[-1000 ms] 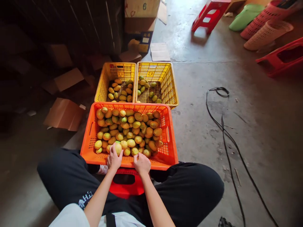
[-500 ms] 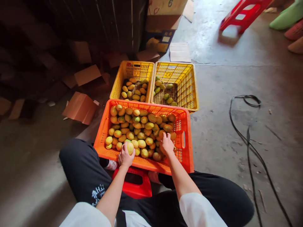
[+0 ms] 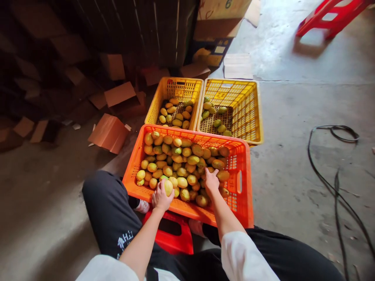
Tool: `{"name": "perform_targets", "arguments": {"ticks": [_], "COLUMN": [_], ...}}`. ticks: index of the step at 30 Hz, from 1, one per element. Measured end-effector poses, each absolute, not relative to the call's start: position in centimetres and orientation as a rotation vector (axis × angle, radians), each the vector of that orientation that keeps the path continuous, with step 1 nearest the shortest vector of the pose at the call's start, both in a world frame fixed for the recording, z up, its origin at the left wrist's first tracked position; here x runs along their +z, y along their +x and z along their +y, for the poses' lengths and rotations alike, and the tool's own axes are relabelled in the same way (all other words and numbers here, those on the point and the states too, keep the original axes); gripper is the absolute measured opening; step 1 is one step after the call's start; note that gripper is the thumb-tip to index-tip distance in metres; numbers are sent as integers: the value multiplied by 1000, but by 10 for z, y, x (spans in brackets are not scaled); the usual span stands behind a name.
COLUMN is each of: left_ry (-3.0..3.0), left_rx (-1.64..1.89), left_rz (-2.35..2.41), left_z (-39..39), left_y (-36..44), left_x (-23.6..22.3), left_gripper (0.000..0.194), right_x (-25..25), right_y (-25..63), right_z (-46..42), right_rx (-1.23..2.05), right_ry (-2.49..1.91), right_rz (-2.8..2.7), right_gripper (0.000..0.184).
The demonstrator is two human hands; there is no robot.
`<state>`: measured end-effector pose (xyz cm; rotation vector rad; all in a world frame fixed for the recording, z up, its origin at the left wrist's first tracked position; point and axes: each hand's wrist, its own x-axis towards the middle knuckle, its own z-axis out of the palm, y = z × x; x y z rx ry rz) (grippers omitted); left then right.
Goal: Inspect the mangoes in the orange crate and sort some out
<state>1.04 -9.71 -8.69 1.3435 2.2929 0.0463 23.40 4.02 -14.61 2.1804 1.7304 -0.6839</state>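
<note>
Head view, left hand [image 3: 162, 199] holding fruit [image 3: 168, 187], orange crate [image 3: 245, 205]

The left hand [image 3: 163, 197] is curled, the right hand [image 3: 211, 182] outstretched.

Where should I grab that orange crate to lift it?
The orange crate is probably best gripped by the handle slots in its short ends, coming from left and right: the openings look made for fingers, and yellow crates stand just beyond its far side.
</note>
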Motion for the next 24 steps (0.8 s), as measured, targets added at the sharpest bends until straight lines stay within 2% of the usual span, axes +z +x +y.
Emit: {"name": "perform_targets", "arguments": {"ticks": [3, 6, 8, 10, 12, 15, 18, 21, 24], "left_ry": [1350, 1363, 1365, 1366, 1374, 1386, 1385, 1371, 1321], "left_rx": [57, 88, 108, 118, 121, 134, 188, 273, 384], "left_rz": [2287, 2305, 2309, 2293, 2269, 2249, 2248, 2229, 2178], "left_z": [-97, -96, -95, -94, -92, -91, -91, -92, -93], "left_y": [11, 11, 11, 10, 9, 8, 7, 7, 5], "left_x": [-88, -88, -87, -85, -82, -77, -73, -72, -72], "left_gripper": [70, 67, 65, 65, 66, 66, 67, 66, 61], "right_x": [-148, -144, -138, -129, -118, -102, -82, -58, -32], "right_y": [240, 246, 247, 243, 235, 217, 201, 195, 201], "right_z": [36, 31, 28, 24, 19, 12, 10, 12, 10], "right_rx": [-743, -996, -1360, -1870, -2310, -2745, -3336, -3549, -3581], "right_ry": [2249, 2369, 2475, 2472, 2303, 2082, 1623, 1268, 1221], "right_rz": [1778, 1822, 1750, 1585, 1474, 1403, 1185, 1035, 995], "right_gripper": [59, 58, 55, 57, 61, 59, 61, 70, 73]}}
